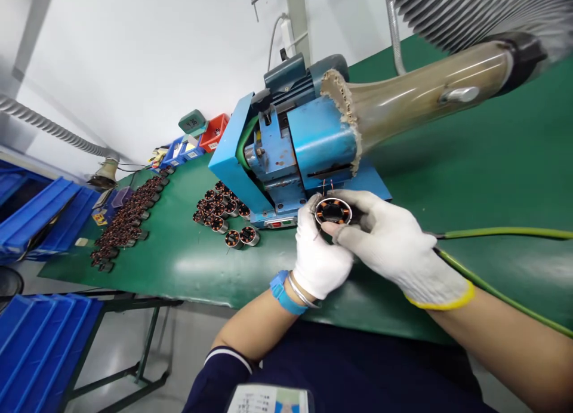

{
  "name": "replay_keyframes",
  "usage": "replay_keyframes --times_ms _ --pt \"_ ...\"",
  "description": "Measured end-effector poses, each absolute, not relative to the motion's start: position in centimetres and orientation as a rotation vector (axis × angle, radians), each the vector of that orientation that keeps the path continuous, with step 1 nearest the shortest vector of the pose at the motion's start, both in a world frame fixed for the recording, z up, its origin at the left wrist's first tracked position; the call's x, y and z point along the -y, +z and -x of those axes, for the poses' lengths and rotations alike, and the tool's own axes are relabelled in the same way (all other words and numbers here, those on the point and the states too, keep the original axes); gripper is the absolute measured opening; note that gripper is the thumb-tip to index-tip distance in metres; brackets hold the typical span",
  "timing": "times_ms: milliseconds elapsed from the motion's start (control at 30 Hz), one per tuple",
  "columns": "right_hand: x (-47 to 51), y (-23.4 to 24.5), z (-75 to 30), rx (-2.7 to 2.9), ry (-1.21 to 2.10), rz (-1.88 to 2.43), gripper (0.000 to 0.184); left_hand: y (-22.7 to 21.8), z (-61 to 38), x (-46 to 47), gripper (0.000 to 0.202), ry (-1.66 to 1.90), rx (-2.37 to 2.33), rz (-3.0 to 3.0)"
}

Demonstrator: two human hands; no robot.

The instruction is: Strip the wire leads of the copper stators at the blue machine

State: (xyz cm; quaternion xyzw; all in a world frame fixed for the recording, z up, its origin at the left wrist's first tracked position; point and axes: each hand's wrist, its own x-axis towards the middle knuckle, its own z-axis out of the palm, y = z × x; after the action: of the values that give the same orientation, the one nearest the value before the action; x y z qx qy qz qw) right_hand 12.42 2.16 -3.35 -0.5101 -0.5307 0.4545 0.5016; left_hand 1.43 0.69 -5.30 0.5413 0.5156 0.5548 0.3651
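Note:
Between my two white-gloved hands is a motor stator (333,212), a round metal ring with copper windings and a dark centre. Two thin wire leads (328,185) stick up from its far side. My left hand (320,252), with a blue strap at the wrist, is closed around the stator's left side. My right hand (380,231) grips it from the right, thumb along the near rim. Right in front of the hands stands a blue motor-driven machine (322,135), its slotted hood just beyond the wire leads.
Several stators (219,207) stand left of the machine, and a long row of wound parts (129,216) lies farther left on the green table (188,276). A suction duct (403,96) joins the hood. Green cords (505,231) run at right. Blue trays (40,347) sit lower left.

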Motion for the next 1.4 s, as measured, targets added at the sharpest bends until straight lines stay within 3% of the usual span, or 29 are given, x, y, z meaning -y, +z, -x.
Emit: replay_keyframes --times_ms 233,433,700,900,1100,1400 --pt "-4.7 -2.8 -12.4 1.28 1.044 1.227 0.054 -3.3 -1.3 -3.1 0.062 1.412 -1.257 -1.26" --pt "-5.3 -2.1 -12.1 1.312 0.986 1.175 0.039 -2.9 -1.1 -4.3 0.044 1.478 -1.268 -1.359" --pt "-5.3 -1.6 -12.1 1.303 1.025 1.195 0.037 -3.3 -1.1 -5.0 0.043 1.429 -1.36 -1.487" --pt "-1.9 -2.9 -12.8 1.349 0.961 1.189 0.044 -4.0 0.2 -1.2 0.053 1.391 -1.307 -1.67" --pt "0.7 -3.9 -15.5 1.736 0.825 1.096 0.07 -5.7 1.9 1.3 0.064 1.348 -1.123 -1.766" --pt "-0.1 -3.5 -18.1 2.05 0.505 0.958 0.026 -5.2 2.1 1.7 0.064 1.267 -1.104 -1.755"
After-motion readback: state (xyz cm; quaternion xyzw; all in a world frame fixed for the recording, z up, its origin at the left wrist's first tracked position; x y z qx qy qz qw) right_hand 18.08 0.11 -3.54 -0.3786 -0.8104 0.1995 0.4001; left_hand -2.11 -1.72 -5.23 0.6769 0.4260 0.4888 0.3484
